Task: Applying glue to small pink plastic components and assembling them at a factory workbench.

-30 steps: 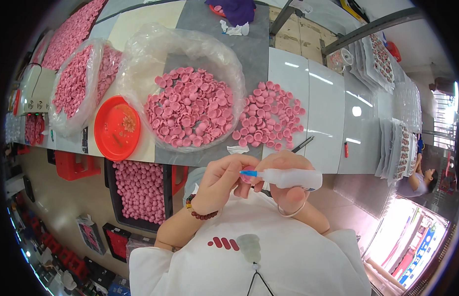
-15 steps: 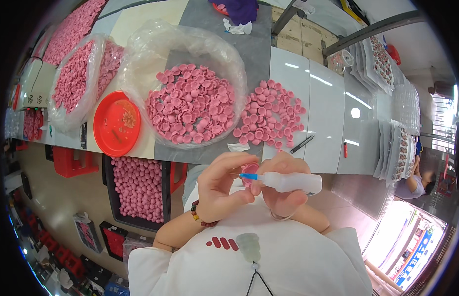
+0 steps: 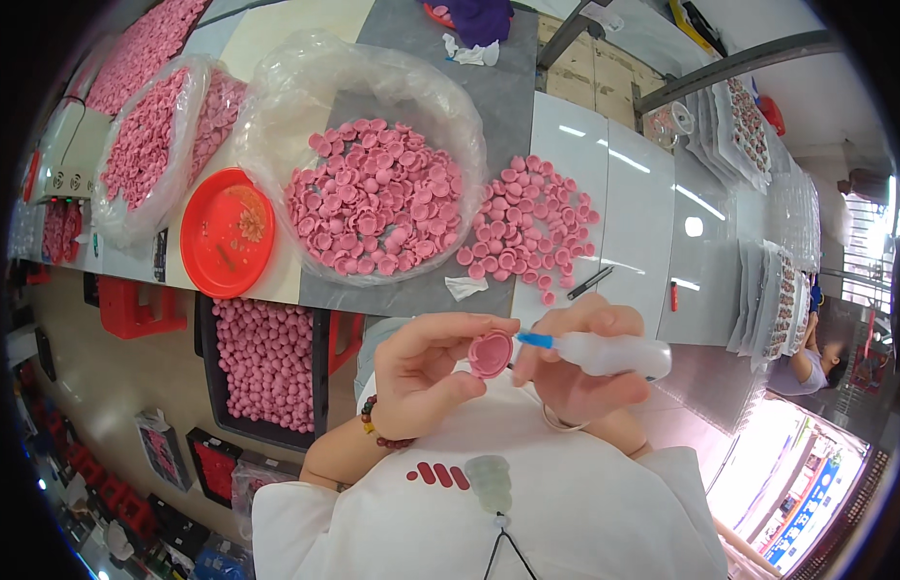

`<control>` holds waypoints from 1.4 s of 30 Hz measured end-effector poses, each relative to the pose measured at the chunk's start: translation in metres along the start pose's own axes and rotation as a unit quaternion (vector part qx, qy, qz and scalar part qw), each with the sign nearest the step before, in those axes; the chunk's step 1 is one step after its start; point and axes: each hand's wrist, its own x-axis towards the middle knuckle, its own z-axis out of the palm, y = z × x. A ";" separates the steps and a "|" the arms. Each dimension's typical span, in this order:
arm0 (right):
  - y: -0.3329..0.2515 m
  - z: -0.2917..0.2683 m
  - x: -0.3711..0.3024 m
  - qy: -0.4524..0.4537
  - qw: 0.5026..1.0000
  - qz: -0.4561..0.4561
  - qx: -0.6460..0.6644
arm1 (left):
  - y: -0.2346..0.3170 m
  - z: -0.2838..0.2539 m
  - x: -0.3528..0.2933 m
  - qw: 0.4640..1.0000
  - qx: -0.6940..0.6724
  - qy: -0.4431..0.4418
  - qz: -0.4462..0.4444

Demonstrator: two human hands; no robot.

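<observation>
A small pink cup-shaped shell (image 3: 491, 355) is pinched between the thumb and fingers of my left hand (image 3: 411, 382), its hollow side toward me. My right hand (image 3: 587, 382) grips a translucent white squeeze bottle (image 3: 612, 355), which lies nearly level with its blue nozzle (image 3: 535, 340) pointing left. The nozzle is a little to the right of the shell, apart from it. Between the shell and my right fingers shows a tiny dark bit that I cannot make out. Both hands are in front of my chest, just off the table's near edge.
Loose pink shells (image 3: 527, 227) lie on the table beside an open plastic bag (image 3: 276, 106) of shells. A red plate (image 3: 203, 261), a pen (image 3: 590, 281) and scrap paper (image 3: 465, 287) lie nearby. Below left is a black crate (image 3: 210, 387) of pink balls.
The bottle has moved right, its nozzle drawing away from the shell. The shell, turned with its hollow side more into view, stays in my left hand, which has shifted slightly left.
</observation>
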 end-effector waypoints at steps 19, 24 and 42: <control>-0.037 0.001 0.010 -0.031 0.932 -0.143 -0.331 | 0.012 0.017 -0.001 0.986 -0.081 0.058 -0.133; -0.044 0.002 0.011 -0.043 0.927 -0.104 -0.357 | 0.013 0.019 -0.001 0.986 -0.069 0.069 -0.135; -0.044 -0.004 0.013 -0.030 0.917 -0.132 -0.376 | 0.013 0.018 -0.002 0.989 -0.035 0.052 -0.133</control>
